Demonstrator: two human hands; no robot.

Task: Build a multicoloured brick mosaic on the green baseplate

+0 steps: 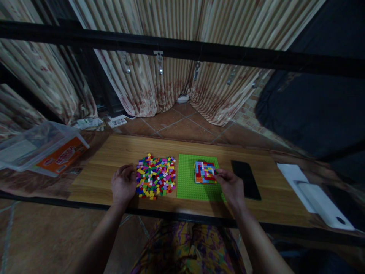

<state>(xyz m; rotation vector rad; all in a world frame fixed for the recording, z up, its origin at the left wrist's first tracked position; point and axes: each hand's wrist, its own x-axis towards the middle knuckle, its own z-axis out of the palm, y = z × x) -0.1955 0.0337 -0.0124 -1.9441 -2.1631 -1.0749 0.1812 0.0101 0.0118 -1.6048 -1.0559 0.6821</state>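
Honestly, we'd side-grip the light, stiff-looking brick block (204,172) by our right fingers (224,174); can't tell if they or our curled left fingers (129,171) hold anything.

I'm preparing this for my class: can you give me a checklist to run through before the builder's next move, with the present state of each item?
1. Green baseplate lying on the wooden table: ok.
2. Brick build on the baseplate: ok.
3. Loose bricks off the baseplate: ok, spread to its left.
4. Loose bricks sorted by colour: not ok, colours are mixed.
5. Right hand at the build: ok.
6. Brick gripped in the left hand: cannot tell.
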